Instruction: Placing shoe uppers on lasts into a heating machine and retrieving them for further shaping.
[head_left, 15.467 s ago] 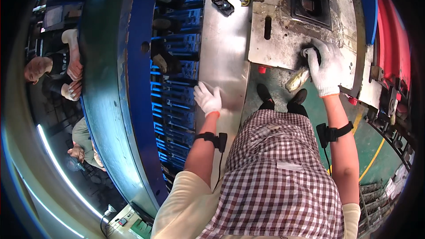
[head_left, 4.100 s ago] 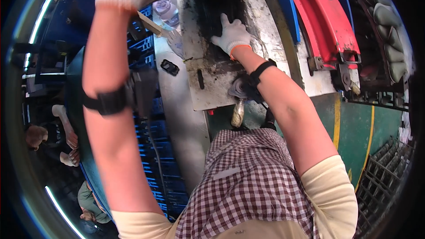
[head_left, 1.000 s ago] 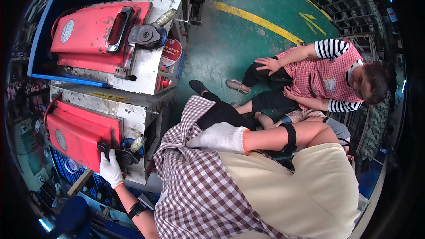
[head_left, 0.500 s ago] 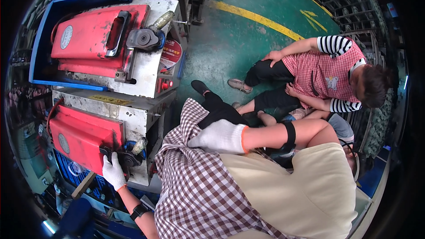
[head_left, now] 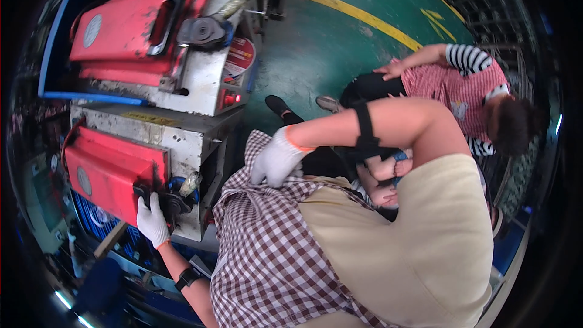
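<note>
My left hand [head_left: 153,220], in a white knit glove, is closed on the black handle [head_left: 141,193] at the edge of the nearer red machine cover [head_left: 115,167]. Beside those fingers sits a dark round knob [head_left: 177,205] with a wrapped lever [head_left: 190,182]. My right hand [head_left: 277,159], gloved alike with an orange cuff, has its fingers curled into the bunched cloth of my brown-and-white checked apron [head_left: 261,237]. Its fingertips are partly hidden in the folds.
A second red machine cover [head_left: 121,27] with a blue surround [head_left: 51,54] stands beyond the nearer one. On the right a seated person [head_left: 455,88] in a pink checked apron faces this way, with another person's hands [head_left: 384,173] close to my right arm. Racks [head_left: 480,0] line the far right.
My right hand has shifted upward along the apron, its elbow and forearm raised. The left hand stays at the handle. The whole view has tilted slightly.
</note>
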`<action>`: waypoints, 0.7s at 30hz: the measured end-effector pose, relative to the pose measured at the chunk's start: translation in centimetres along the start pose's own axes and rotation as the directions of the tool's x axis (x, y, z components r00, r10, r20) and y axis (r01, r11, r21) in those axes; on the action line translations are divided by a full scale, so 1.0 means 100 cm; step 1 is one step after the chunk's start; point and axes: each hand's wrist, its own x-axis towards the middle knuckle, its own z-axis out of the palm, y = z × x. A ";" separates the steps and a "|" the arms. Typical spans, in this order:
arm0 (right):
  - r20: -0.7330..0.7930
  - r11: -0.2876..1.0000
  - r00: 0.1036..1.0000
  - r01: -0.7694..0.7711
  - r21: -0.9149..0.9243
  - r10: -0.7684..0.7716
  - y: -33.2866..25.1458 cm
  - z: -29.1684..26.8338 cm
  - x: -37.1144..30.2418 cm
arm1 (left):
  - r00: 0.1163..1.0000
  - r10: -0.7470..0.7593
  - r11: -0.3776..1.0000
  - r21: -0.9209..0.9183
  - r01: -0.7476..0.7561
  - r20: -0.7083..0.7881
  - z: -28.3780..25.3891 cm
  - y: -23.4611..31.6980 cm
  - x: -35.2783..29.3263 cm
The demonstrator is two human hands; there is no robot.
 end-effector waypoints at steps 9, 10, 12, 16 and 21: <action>-0.629 0.687 0.592 -0.716 -0.124 0.504 0.120 -0.004 -0.055 | 0.998 0.056 0.996 0.076 -0.054 -0.020 -0.009 0.011 -0.004; -0.678 0.651 0.527 -0.753 -0.094 0.512 0.120 -0.013 -0.051 | 0.999 0.013 0.998 0.064 -0.010 -0.041 -0.009 0.008 -0.008; -0.734 0.612 0.449 -0.789 -0.058 0.510 0.114 -0.027 -0.049 | 0.995 0.071 0.996 0.059 -0.067 -0.069 -0.011 0.009 -0.007; -0.962 0.821 0.267 -0.562 -0.104 0.060 0.083 -0.061 -0.036 | 0.990 0.086 0.996 0.048 -0.081 -0.113 -0.012 0.011 -0.005; -0.978 0.998 0.201 -0.012 -0.064 -0.061 0.138 -0.093 -0.001 | 0.977 0.100 0.995 -0.003 -0.102 -0.191 -0.011 0.009 -0.011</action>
